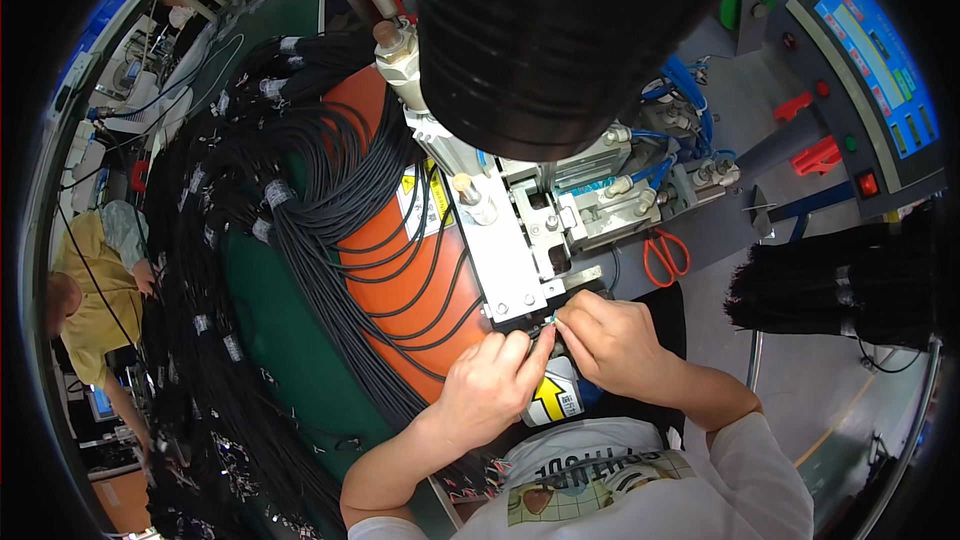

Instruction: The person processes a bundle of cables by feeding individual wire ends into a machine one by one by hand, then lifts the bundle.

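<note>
My left hand (487, 387) is closed in a pinch, thumb and forefinger meeting at the front edge of a metal machine (505, 265). A black cable (422, 372) runs up to it from the bundle on the left. My right hand (612, 345) is also pinched, its fingertips against those of the left. Between the fingertips shows a tiny white and teal cable end (550, 320); its exact shape is mostly hidden by the fingers. Just below the hands sits a white label with a yellow arrow (551, 396).
Bundles of black cables (300, 195) lie over an orange surface (415, 285) and green table (265, 290). Red-handled scissors (665, 258) lie right of the machine. A black cylinder (560, 40) blocks the upper middle. A screen (880, 60) and hanging black cables (810, 285) stand right; a person (95, 285) works far left.
</note>
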Demonstrator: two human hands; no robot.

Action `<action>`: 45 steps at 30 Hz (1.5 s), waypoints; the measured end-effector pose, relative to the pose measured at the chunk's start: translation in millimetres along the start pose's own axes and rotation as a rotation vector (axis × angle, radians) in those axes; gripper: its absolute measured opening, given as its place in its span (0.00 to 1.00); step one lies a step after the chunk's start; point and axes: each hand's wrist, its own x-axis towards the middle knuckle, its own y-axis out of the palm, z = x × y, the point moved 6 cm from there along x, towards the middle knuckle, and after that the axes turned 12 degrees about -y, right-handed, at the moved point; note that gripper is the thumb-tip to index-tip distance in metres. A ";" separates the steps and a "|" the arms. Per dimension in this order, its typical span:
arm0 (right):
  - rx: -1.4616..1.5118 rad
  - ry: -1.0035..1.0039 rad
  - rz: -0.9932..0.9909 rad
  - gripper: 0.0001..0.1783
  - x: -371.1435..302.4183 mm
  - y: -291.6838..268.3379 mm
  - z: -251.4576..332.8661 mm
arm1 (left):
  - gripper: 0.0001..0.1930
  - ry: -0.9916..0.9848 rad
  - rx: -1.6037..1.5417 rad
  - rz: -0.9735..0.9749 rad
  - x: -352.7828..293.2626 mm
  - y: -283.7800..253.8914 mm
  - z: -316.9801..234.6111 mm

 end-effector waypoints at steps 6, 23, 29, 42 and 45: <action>-0.055 -0.011 0.131 0.05 7.8 -2.6 4.6 | 0.26 0.007 0.161 0.077 3.4 4.9 -9.8; 0.519 0.354 0.004 0.06 -6.8 11.8 -30.8 | 0.17 -0.208 -0.205 -0.175 -17.4 -9.5 32.5; 0.344 0.353 -0.081 0.06 -11.7 6.2 -20.0 | 0.20 -0.215 -0.051 -0.171 -25.5 -8.6 36.5; 0.482 -0.174 0.133 0.08 18.3 31.9 67.2 | 0.39 -0.801 -0.222 -0.183 216.5 -33.8 305.8; 0.437 -0.122 0.142 0.09 22.4 28.0 68.7 | 0.59 -0.840 -0.168 0.013 256.7 -22.8 296.4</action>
